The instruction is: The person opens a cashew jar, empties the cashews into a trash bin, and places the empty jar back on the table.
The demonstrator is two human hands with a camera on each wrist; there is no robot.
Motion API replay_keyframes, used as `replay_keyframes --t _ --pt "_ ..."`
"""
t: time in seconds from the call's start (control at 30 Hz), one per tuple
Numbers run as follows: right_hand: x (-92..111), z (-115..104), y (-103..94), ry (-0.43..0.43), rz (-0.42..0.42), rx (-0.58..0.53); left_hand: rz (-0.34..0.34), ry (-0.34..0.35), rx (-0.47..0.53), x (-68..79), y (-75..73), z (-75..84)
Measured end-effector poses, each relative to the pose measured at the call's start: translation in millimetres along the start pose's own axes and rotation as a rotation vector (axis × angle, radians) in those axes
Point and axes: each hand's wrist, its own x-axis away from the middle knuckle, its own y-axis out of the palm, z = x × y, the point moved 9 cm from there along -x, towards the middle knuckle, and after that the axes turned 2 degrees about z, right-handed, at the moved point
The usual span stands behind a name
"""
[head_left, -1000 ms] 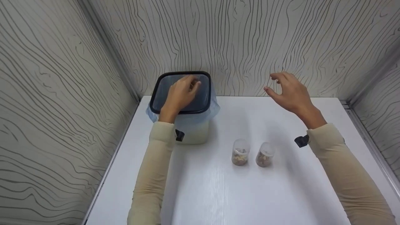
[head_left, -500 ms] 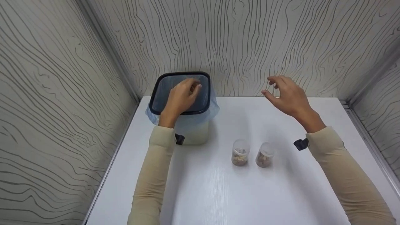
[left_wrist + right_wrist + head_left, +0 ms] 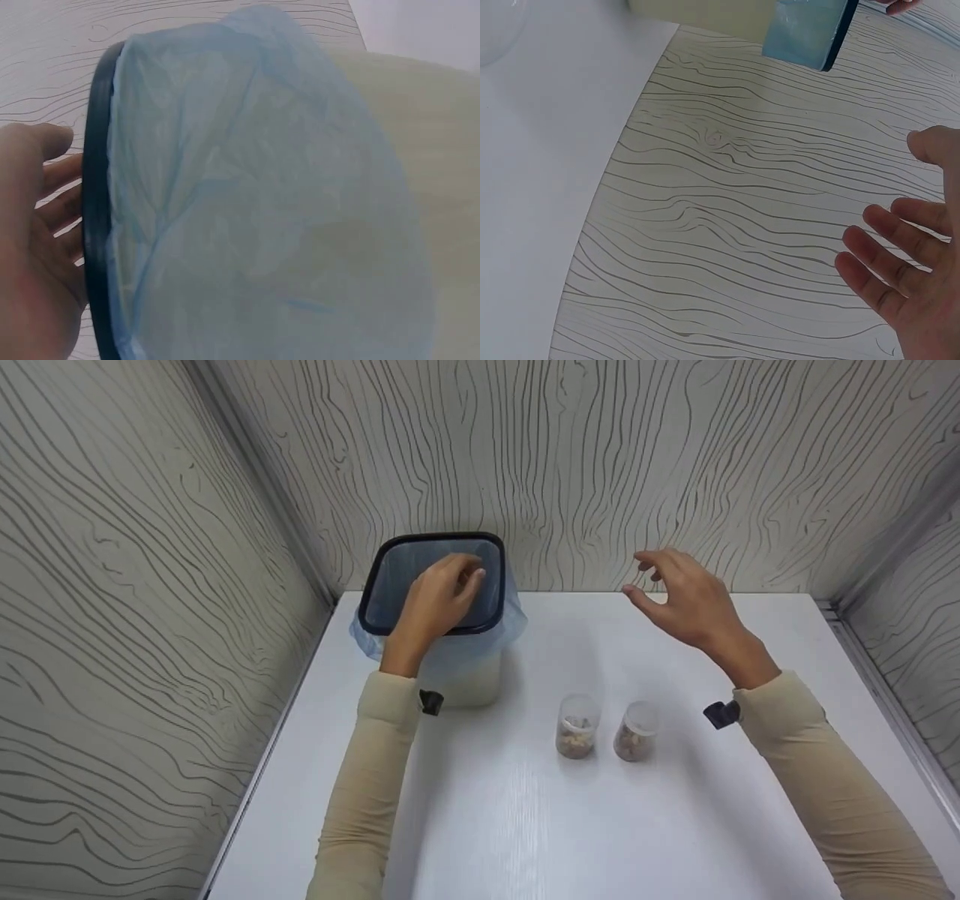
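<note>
A pale bin (image 3: 472, 682) with a black rim and a blue bag (image 3: 262, 187) folded over it stands at the back left of the table. Above its mouth hovers my left hand (image 3: 439, 596), fingers loosely bent and holding nothing. My right hand (image 3: 686, 600) is in the air at the back right, its fingers (image 3: 896, 240) spread and relaxed, with nothing in it. Two clear cups stand upright nearer me, a left cup (image 3: 576, 727) and a right cup (image 3: 636, 732). Each has small brownish and yellowish pieces in its lower part; their kind is too small to tell.
The white table (image 3: 525, 825) runs up to a wood-grain patterned back wall (image 3: 570, 472). A similar side wall (image 3: 135, 622) rises on the left, and another on the right. A small black device (image 3: 722, 714) sits at each cuff.
Both hands have come slightly lower and toward me; the right has also shifted a little left. The bin and the two cups stay where they were.
</note>
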Motion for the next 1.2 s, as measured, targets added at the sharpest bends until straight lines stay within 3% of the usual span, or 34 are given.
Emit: replay_keyframes --t 0.83,1.2 --pt "13.5 -16.7 10.3 -0.040 0.007 -0.026 0.020 0.052 0.049 10.0 5.8 19.7" --pt "19.0 -22.8 15.2 -0.061 0.015 -0.060 0.055 0.136 0.075 15.4 8.5 36.5"
